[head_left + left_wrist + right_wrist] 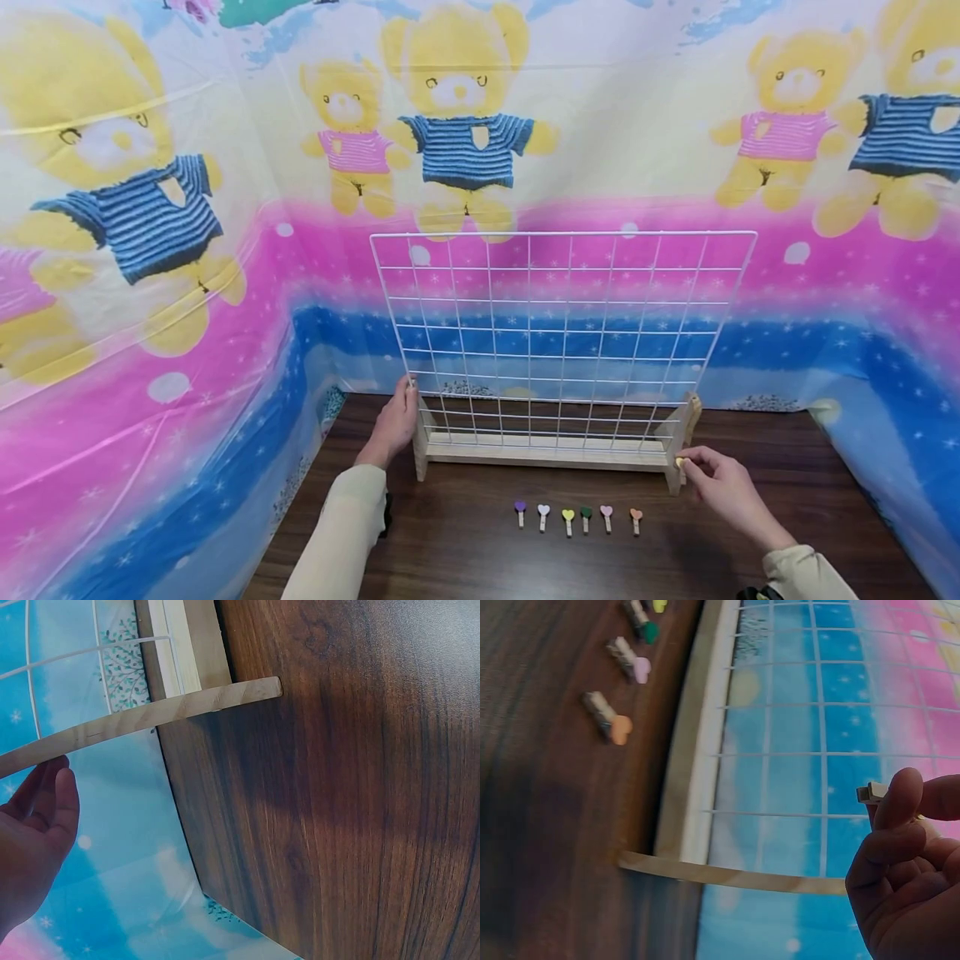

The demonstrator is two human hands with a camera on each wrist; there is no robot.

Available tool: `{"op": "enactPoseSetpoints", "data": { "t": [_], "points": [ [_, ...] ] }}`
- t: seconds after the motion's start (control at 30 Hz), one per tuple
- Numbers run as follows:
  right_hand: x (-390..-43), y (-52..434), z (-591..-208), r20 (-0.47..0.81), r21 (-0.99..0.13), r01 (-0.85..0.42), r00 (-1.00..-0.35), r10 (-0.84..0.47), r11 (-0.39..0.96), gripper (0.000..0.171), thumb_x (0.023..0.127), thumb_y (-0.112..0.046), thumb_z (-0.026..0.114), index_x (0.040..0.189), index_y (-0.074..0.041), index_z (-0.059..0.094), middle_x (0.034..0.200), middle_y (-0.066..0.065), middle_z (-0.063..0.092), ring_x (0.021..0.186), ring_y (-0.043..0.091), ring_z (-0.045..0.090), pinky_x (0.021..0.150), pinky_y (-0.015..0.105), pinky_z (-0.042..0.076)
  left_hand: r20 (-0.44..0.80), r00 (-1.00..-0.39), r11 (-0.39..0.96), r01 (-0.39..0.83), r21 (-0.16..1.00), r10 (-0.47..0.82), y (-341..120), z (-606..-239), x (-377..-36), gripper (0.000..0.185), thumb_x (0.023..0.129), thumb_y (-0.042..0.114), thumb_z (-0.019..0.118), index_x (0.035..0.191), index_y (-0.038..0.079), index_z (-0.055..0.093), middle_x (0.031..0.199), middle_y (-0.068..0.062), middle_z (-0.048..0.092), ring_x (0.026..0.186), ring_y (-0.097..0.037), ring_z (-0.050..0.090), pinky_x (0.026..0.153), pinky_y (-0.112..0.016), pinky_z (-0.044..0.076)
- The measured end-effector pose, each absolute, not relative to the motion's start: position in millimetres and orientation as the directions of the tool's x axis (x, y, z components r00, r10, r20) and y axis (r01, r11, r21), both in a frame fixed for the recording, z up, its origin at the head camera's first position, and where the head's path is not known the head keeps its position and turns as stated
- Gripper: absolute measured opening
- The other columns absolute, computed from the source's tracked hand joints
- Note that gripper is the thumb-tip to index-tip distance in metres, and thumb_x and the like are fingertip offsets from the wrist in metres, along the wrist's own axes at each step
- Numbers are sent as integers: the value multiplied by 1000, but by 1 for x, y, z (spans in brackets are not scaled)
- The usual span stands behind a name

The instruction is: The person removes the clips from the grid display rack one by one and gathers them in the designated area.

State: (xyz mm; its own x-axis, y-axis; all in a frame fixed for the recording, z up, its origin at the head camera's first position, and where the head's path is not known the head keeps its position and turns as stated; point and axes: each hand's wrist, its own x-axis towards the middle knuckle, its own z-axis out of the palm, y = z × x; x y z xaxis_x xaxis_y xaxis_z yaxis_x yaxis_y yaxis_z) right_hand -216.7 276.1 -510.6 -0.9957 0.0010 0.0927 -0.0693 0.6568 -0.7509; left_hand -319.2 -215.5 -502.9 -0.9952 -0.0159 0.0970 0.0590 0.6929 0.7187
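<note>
My left hand is at the left wooden end piece of a stand that holds a white wire grid. In the left wrist view its fingertips touch the outer side of that wooden piece. My right hand pinches a small wooden clothespin between thumb and fingers, beside the stand's right end. A pale yellow heart on it shows in the head view; the fingers cover most of the clothespin.
Several heart-topped clothespins lie in a row before the stand, from a purple one to an orange one. The dark wood table is bordered by a bear-patterned cloth.
</note>
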Motion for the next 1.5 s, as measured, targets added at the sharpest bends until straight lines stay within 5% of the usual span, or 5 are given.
{"op": "enactPoseSetpoints", "data": {
  "t": [0.2,0.53,0.8,1.1,1.5],
  "points": [
    [-214,275,-525,40,-760,-33,-999,-5,649,23,96,-15,55,113,0,62,60,2,56,52,20,56,45,28,37,112,-994,683,71,727,-16,-216,-504,-319,51,105,41,19,149,14,23,136,-23,46,119,-40,48,92,-55,38],
    [-216,274,-552,13,-778,-9,-1000,1,628,16,94,-9,58,106,-1,65,71,4,60,52,15,54,48,26,42,108,-994,692,65,719,-18,-215,-504,-319,51,104,42,18,149,17,22,129,-21,50,108,-36,52,85,-52,40],
    [-220,274,-567,-102,-783,79,-995,-3,617,18,92,-11,60,106,0,66,72,3,59,56,18,55,49,30,44,106,-994,679,63,731,-22,-215,-504,-320,49,105,39,20,148,15,24,139,-22,44,121,-40,46,95,-55,37],
    [-221,270,-575,-123,-779,45,-989,-82,625,15,90,-4,61,103,3,67,81,7,63,59,18,55,53,30,49,98,-995,685,50,727,-31,-215,-503,-321,50,105,39,20,149,16,22,135,-22,46,116,-38,49,91,-54,38],
    [-225,274,-588,-113,-765,22,-988,-101,643,12,88,-3,61,97,3,67,65,1,56,53,16,54,49,28,43,66,-998,666,33,745,-24,-215,-500,-318,51,105,39,20,150,16,19,138,-23,43,120,-40,46,94,-55,37]
  ]
}}
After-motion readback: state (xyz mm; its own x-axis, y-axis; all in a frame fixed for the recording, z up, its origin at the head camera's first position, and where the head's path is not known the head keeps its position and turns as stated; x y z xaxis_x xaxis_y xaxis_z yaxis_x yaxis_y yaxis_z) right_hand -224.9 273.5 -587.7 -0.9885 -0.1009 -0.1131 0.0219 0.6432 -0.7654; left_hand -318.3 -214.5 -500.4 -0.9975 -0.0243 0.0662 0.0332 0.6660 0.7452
